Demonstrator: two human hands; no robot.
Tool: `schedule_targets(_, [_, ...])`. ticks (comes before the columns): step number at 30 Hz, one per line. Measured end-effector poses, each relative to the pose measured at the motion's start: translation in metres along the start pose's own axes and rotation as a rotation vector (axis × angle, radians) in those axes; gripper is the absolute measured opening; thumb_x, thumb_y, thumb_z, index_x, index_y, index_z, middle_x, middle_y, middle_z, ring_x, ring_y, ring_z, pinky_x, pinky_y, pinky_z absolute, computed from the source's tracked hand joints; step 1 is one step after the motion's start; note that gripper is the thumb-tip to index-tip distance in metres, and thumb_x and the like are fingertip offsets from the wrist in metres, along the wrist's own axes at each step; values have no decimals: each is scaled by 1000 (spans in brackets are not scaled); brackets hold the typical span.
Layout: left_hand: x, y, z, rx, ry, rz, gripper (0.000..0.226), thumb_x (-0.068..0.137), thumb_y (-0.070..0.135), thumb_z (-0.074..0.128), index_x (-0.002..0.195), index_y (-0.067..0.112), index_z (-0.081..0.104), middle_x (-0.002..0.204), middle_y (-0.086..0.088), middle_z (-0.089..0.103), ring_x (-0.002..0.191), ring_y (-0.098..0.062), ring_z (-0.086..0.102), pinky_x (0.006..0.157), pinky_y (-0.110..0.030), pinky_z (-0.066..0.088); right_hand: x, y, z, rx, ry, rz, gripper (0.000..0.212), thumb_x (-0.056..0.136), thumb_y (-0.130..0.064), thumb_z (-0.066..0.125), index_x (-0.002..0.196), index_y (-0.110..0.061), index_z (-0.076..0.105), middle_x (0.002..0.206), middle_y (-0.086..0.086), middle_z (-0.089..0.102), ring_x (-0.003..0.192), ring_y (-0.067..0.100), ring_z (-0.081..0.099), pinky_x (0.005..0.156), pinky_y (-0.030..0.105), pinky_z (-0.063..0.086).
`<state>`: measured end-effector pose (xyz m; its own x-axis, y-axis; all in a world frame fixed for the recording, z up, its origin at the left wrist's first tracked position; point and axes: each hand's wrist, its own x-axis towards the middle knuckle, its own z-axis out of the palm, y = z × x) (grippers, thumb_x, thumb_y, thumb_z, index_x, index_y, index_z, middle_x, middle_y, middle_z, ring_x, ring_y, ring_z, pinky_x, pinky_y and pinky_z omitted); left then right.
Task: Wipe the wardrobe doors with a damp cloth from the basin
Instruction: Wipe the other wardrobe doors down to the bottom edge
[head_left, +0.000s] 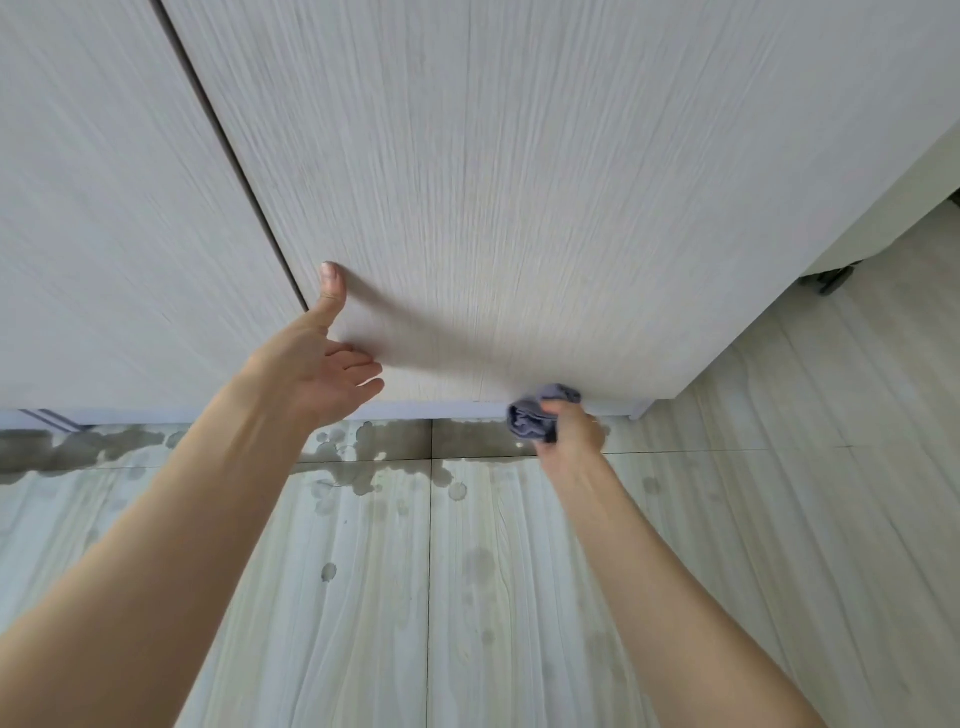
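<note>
Looking down from my head cam, I've got the big pale wood-grain wardrobe door (519, 208) filling most of the shot, its grain and long axis running top to bottom, and the dark seam (234, 156) between it and the next door (93, 182) slanting away to the upper left. My left hand (322, 369) is up against the door near that seam, fingers loose and fairly straight, thumb (331, 291) sticking up along the panel, so that grip is released, holding nothing. I can't quite tell if the fingers are flat on the wood or just off it. My right hand (569, 428) is way down at the bottom edge of the same door, grip clenched around the cloth (535, 418), which is a bluish-grey bunched-up wad. It's balled up, so there's no real long axis to it, but the lump sticks out of my fist up and to the left, and its top bit meets the lower edge of the door right by the plinth. The hand is a bit blurry. Below all that is the light streaky tiled floor (727, 519) with dark wet patches (363, 457) and splash spots along the base of the wardrobe, mostly under my left arm. Off on the right there's some pale furniture (893, 208) with a small dark caster (831, 278) at its foot.
</note>
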<state>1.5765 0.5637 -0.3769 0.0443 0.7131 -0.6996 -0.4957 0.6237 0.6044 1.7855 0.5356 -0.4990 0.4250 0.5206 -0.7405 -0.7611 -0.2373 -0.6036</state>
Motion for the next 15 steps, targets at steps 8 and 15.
schedule_targets(8, [0, -2, 4, 105, 30, 29, 132, 43, 58, 66, 147, -2, 11, 151, -22, 25, 138, -34, 30, 111, -49, 25, 33, -55, -34, -22, 240, -235, 30, 79, 10, 57, 98, -9, 45, 95, 10, 57, 64, 19, 56, 45, 24, 46])
schedule_targets(15, [-5, 3, -6, 249, -45, -27, 131, 46, 64, 65, 145, -7, 16, 151, -18, 28, 140, -28, 29, 110, -49, 29, -7, 45, 34, -29, -31, 55, 35, 79, 16, 47, 104, -8, 47, 89, 13, 53, 68, 25, 54, 53, 29, 43])
